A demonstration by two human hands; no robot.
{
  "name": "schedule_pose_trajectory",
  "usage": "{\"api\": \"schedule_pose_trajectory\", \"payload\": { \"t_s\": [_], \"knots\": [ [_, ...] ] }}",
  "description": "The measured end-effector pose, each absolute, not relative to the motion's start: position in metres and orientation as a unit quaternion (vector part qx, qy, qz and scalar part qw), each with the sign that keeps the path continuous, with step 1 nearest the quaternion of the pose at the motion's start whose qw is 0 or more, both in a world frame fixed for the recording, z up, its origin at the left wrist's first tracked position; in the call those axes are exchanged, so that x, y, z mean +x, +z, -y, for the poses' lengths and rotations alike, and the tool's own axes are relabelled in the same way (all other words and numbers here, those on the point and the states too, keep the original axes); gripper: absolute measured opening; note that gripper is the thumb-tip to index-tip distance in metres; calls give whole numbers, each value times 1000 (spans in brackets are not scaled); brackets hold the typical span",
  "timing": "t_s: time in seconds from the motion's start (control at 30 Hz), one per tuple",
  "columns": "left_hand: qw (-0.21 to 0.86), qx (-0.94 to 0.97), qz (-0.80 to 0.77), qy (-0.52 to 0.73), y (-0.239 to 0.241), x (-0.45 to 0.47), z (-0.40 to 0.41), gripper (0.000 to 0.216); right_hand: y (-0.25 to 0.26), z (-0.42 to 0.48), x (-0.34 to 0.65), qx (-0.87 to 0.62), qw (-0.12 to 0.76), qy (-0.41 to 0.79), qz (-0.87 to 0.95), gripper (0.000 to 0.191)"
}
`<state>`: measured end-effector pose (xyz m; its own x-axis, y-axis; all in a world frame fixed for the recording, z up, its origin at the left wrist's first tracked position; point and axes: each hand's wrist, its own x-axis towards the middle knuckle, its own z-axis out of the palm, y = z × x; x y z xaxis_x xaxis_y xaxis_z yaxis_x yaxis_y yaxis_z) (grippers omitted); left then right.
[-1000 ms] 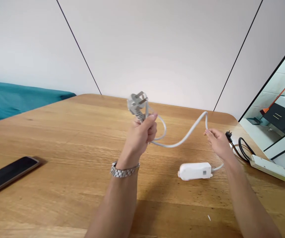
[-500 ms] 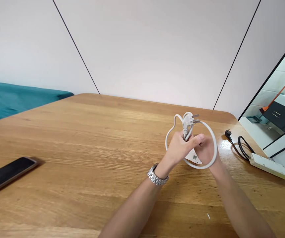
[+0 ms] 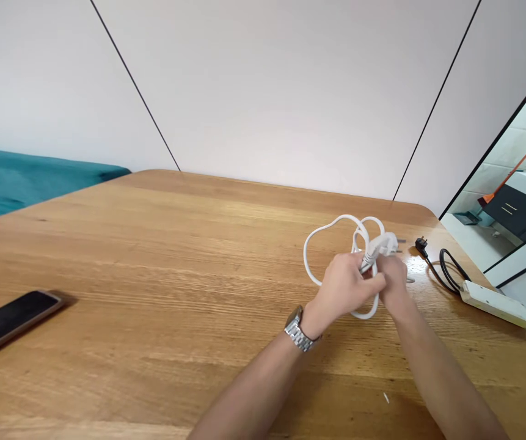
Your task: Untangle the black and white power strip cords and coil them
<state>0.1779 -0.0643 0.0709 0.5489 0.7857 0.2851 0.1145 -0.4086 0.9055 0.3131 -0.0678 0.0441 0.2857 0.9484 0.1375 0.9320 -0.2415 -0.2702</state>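
Both my hands meet over the right part of the wooden table (image 3: 153,244). My left hand (image 3: 347,287), with a metal watch (image 3: 300,330) on its wrist, is closed around a white power cable (image 3: 317,235) just below its white plug (image 3: 384,244). The cable curls in loops above and to the left of my fingers. My right hand (image 3: 395,284) is closed on the same bundle from the right. The white adapter box on the cable is hidden behind my hands.
A dark phone (image 3: 8,321) lies at the table's left front. A white power strip (image 3: 496,302) with a black cord (image 3: 443,272) and black plug (image 3: 421,245) sits at the right edge. A teal cushion (image 3: 29,180) is at far left.
My left hand carried the plug end rightwards to my right hand. The stretched cable is now gathered into loops, and the adapter box left the table and went behind my hands.
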Motion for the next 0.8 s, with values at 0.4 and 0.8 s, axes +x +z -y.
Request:
{"api": "schedule_pose_trajectory", "payload": {
  "t_s": [0.4, 0.8],
  "knots": [
    [749, 365, -199, 516, 115, 97, 18, 6, 27, 53, 353, -666, 298, 264, 631, 43],
    [815, 295, -143, 479, 104, 94, 13, 33, -23, 32, 369, -578, 497, 283, 582, 48]
  ]
}}
